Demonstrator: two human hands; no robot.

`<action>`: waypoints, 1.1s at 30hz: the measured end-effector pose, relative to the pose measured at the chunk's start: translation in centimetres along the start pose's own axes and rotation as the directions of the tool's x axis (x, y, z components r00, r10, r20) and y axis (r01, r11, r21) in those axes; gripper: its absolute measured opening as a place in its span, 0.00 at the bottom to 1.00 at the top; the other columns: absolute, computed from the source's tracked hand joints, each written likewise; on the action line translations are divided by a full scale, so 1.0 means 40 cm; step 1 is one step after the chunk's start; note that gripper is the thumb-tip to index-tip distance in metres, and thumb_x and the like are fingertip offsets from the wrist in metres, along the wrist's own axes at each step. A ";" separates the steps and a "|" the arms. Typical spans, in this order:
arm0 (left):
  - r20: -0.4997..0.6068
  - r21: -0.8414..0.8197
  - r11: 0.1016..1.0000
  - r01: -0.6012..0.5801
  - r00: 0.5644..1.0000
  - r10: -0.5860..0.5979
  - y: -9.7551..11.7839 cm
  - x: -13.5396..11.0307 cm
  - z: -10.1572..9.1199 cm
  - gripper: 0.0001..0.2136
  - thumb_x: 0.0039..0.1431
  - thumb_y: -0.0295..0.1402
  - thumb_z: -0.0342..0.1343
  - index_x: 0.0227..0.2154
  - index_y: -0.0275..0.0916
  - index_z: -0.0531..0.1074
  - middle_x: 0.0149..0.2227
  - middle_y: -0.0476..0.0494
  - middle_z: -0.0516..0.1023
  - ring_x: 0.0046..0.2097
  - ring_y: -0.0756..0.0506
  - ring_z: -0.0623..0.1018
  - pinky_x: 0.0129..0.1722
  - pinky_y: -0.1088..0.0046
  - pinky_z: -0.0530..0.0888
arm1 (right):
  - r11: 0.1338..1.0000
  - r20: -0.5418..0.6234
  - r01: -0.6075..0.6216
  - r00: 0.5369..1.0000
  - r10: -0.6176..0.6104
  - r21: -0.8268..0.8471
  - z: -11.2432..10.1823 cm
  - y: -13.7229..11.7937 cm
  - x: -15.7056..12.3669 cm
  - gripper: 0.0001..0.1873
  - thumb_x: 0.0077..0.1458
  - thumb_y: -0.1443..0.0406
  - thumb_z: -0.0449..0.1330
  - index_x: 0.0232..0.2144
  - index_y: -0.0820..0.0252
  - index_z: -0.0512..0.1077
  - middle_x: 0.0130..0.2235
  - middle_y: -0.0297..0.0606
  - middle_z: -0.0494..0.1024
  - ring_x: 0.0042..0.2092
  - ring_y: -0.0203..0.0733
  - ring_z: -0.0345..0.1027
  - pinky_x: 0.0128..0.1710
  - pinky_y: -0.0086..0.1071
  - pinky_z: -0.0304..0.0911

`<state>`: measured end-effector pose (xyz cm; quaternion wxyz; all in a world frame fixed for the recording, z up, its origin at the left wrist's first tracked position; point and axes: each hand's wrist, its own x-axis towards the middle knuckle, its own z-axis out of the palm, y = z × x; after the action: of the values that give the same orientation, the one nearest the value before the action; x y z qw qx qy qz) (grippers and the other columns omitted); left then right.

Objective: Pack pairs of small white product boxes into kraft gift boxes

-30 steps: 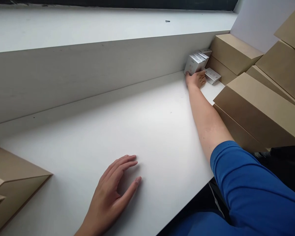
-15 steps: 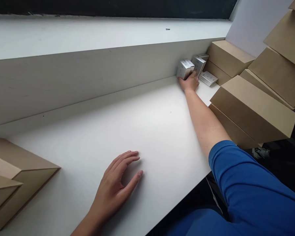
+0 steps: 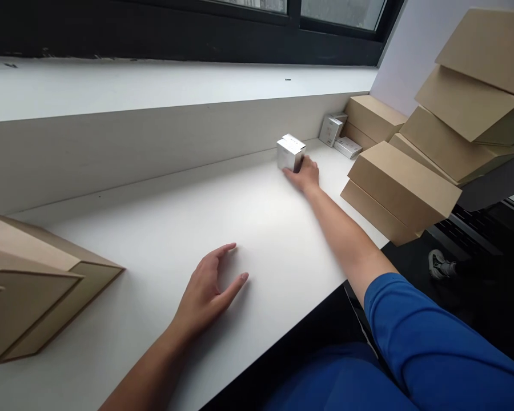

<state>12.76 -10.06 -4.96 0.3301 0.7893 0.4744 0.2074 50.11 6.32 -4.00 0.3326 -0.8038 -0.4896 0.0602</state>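
My right hand (image 3: 305, 174) reaches far across the white table (image 3: 154, 240) and grips small silver-white boxes (image 3: 290, 153) from their near side, close to the raised back ledge. Two more small silver boxes stay in the far right corner, one upright (image 3: 330, 129) and one lying flat (image 3: 347, 146). My left hand (image 3: 209, 288) rests on the table near its front edge, fingers spread and holding nothing.
Stacked brown cardboard boxes (image 3: 428, 142) crowd the right side of the table and overhang its edge. Another brown box pile (image 3: 29, 291) sits at the left. A white sill (image 3: 154, 85) and a dark window frame run along the back. A shoe (image 3: 439, 264) shows on the floor at right.
My right hand has pulled the small silver boxes leftward out of the corner, away from the other two. My left hand has stayed in place, its fingers curling slightly.
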 end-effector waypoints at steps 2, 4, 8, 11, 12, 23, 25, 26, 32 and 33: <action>-0.041 -0.042 0.999 0.019 0.999 -0.021 -0.002 -0.004 0.009 0.34 0.69 0.54 0.58 0.71 0.52 0.54 0.74 0.35 0.64 0.76 0.29 0.65 0.64 0.43 0.78 | 0.996 0.072 0.085 0.994 -0.085 0.002 0.002 -0.032 -0.065 0.34 0.54 0.45 0.71 0.53 0.60 0.68 0.58 0.53 0.77 0.63 0.62 0.68 0.67 0.53 0.64; -0.100 -0.100 0.995 -0.028 0.995 0.018 -0.009 -0.003 0.021 0.39 0.68 0.52 0.59 0.73 0.51 0.45 0.76 0.31 0.59 0.77 0.29 0.62 0.68 0.39 0.74 | 0.981 0.156 0.193 0.969 -0.194 0.018 0.005 -0.069 -0.135 0.33 0.51 0.43 0.72 0.48 0.59 0.71 0.53 0.49 0.79 0.59 0.60 0.70 0.64 0.51 0.66; -0.257 -0.155 0.976 -0.153 0.960 0.110 -0.028 0.013 0.039 0.45 0.63 0.49 0.66 0.72 0.51 0.42 0.78 0.28 0.51 0.78 0.29 0.59 0.75 0.34 0.62 | 0.892 0.323 0.439 0.832 -0.450 0.112 0.017 -0.140 -0.267 0.33 0.48 0.41 0.75 0.45 0.57 0.73 0.50 0.43 0.79 0.55 0.52 0.71 0.61 0.44 0.67; -0.331 -0.233 0.965 -0.123 0.943 0.040 -0.031 0.020 0.039 0.52 0.56 0.50 0.71 0.72 0.52 0.41 0.77 0.27 0.52 0.78 0.26 0.59 0.74 0.32 0.62 | 0.745 0.424 0.608 0.619 -0.661 0.274 0.031 -0.177 -0.346 0.35 0.50 0.43 0.74 0.49 0.59 0.73 0.54 0.45 0.78 0.58 0.53 0.69 0.64 0.46 0.63; -0.334 -0.270 0.959 -0.084 0.943 -0.011 -0.028 0.020 0.037 0.54 0.53 0.51 0.73 0.72 0.53 0.40 0.76 0.27 0.55 0.77 0.25 0.61 0.73 0.31 0.64 | 0.698 0.439 0.638 0.551 -0.709 0.326 0.037 -0.187 -0.367 0.35 0.50 0.45 0.74 0.51 0.59 0.73 0.55 0.46 0.77 0.60 0.54 0.68 0.65 0.47 0.62; -0.432 -0.466 0.884 0.030 0.864 -0.257 0.044 0.145 0.023 0.58 0.27 0.43 0.84 0.62 0.49 0.56 0.64 0.31 0.72 0.69 0.23 0.72 0.67 0.36 0.75 | 0.720 0.454 0.660 0.586 -0.672 0.213 0.034 -0.210 -0.391 0.29 0.49 0.54 0.72 0.50 0.61 0.73 0.55 0.48 0.78 0.62 0.56 0.67 0.76 0.52 0.47; -0.420 -0.466 0.885 0.009 0.878 -0.230 0.051 0.204 0.030 0.58 0.25 0.41 0.85 0.61 0.47 0.57 0.63 0.31 0.73 0.69 0.23 0.72 0.67 0.38 0.75 | 0.784 0.455 0.602 0.661 -0.596 0.151 0.026 -0.202 -0.370 0.30 0.49 0.53 0.72 0.51 0.60 0.72 0.57 0.47 0.77 0.65 0.57 0.64 0.79 0.54 0.40; -0.415 -0.466 0.885 -0.010 0.885 -0.209 0.054 0.236 0.035 0.57 0.25 0.40 0.84 0.61 0.47 0.58 0.63 0.31 0.73 0.69 0.24 0.72 0.68 0.40 0.75 | 0.821 0.451 0.558 0.705 -0.547 0.123 0.023 -0.198 -0.359 0.31 0.50 0.53 0.71 0.52 0.60 0.72 0.57 0.47 0.76 0.65 0.56 0.64 0.79 0.54 0.39; -0.386 -0.464 0.882 -0.079 0.914 -0.122 0.092 0.422 0.078 0.47 0.30 0.40 0.81 0.53 0.44 0.59 0.60 0.33 0.76 0.67 0.28 0.75 0.65 0.48 0.76 | 0.977 0.312 0.212 0.927 -0.207 0.018 0.023 -0.179 -0.300 0.27 0.54 0.57 0.68 0.54 0.54 0.70 0.59 0.43 0.73 0.67 0.55 0.61 0.80 0.58 0.38; -0.382 -0.463 0.883 -0.079 0.917 -0.118 0.099 0.448 0.085 0.44 0.31 0.41 0.80 0.51 0.44 0.59 0.59 0.33 0.76 0.66 0.29 0.75 0.65 0.48 0.76 | 0.985 0.286 0.170 0.944 -0.166 0.012 0.024 -0.177 -0.292 0.25 0.56 0.58 0.66 0.54 0.54 0.70 0.59 0.43 0.72 0.68 0.55 0.60 0.80 0.58 0.37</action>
<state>25.65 3.40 -4.24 0.4094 0.6217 0.4753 0.4690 38.42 -0.77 -3.22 0.2572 -0.7440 -0.5996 0.1442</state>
